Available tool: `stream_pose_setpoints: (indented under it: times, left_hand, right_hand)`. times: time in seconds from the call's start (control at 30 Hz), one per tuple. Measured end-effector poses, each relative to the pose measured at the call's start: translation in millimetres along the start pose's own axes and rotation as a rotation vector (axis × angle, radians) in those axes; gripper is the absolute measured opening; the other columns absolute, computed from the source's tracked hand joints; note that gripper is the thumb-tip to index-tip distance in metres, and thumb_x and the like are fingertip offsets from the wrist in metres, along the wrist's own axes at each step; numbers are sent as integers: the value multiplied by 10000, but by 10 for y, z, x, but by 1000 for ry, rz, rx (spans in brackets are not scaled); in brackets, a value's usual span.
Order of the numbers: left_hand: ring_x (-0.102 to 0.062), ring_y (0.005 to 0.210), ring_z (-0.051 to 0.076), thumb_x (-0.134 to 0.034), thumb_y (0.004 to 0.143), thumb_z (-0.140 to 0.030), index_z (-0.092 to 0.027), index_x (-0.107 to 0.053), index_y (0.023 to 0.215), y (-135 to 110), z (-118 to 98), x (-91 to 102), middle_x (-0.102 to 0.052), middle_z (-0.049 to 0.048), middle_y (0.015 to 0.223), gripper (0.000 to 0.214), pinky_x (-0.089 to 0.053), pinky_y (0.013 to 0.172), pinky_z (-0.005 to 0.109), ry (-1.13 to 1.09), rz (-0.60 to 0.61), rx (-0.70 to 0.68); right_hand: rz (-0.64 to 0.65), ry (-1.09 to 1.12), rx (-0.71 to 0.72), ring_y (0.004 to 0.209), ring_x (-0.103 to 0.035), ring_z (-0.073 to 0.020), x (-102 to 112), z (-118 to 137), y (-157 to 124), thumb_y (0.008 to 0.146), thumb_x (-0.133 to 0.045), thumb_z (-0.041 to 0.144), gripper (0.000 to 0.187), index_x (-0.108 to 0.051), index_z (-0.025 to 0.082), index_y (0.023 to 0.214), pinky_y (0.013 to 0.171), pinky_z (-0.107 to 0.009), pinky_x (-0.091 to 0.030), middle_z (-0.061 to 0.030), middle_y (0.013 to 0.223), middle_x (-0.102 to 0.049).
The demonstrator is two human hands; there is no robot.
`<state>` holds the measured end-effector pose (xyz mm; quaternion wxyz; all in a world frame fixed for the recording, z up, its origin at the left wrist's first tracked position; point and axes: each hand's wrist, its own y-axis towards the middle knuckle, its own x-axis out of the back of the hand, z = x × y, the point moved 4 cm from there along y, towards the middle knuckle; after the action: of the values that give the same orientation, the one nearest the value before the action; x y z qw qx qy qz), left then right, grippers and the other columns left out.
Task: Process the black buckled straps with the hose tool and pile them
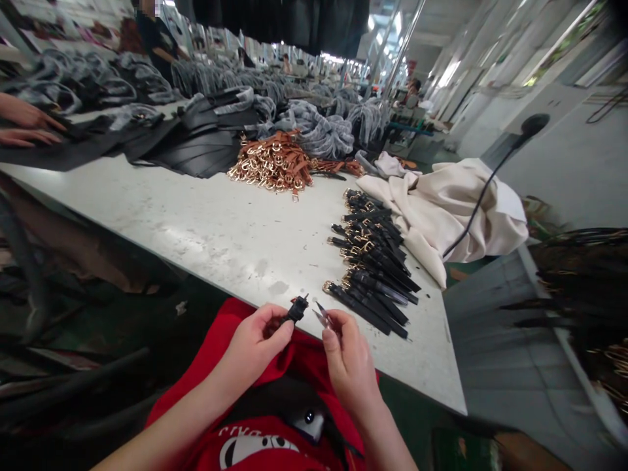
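My left hand point(260, 335) pinches a short black buckle strap point(297, 309) between thumb and fingers, just over the table's near edge. A bit of gold metal shows at the strap's side. Closed around small thread snips point(322, 318), my right hand point(350, 360) is close by on the right. The blades are parted and point toward the strap, with a small gap between them. Beyond my right hand lies a row of black straps with gold buckles point(373, 261) on the white table point(220, 222).
Brown straps with gold buckles point(275, 163) are heaped at the table's far side, beside black leather pieces point(196, 140) and wrapped grey bundles point(314, 127). Cream cloth point(451, 203) covers the right corner, crossed by a black cable point(471, 222). Another person's hands point(29, 121) touch black material at far left.
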<state>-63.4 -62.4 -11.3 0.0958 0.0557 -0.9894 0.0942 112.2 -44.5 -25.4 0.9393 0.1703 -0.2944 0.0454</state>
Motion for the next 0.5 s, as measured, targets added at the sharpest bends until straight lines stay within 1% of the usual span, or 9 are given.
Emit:
stream_pose_setpoints:
  times: [0.13,0.2,0.3,0.5]
  left_hand:
    - [-581,658,185,-591,807,-352,-188,-666,853,-30,8,41,-651,4,714,186,-446,641,294,57,-27,-45]
    - [-614,703,197,-593,813,-339,-194,-676,856,-42,-6,48,-682,12,751,172,-464,674,294,60,-31,-65]
    - [-634,724,202,-596,812,-314,-203,-687,862,-58,-40,41,-708,14,779,152,-476,682,288,58,-28,-88]
    - [-639,739,192,-593,828,-290,-214,-687,880,-88,-61,19,-718,6,811,132,-475,681,274,71,-24,-145]
  right_hand:
    - [-51,-108,150,731,-625,-195,-20,63,16,971,-456,387,254,-617,202,1036,661,-330,-489,-60,848,-681]
    - [-62,-128,192,732,-628,-196,-43,85,7,980,-452,366,245,-626,202,1032,660,-331,-491,-62,842,-684]
    - [-71,-141,214,731,-633,-192,-76,112,-9,993,-439,340,241,-634,200,1013,660,-325,-491,-63,830,-686]
    - [-50,-136,189,758,-639,-191,-94,111,-16,990,-450,333,230,-634,196,1008,673,-320,-496,-68,859,-694]
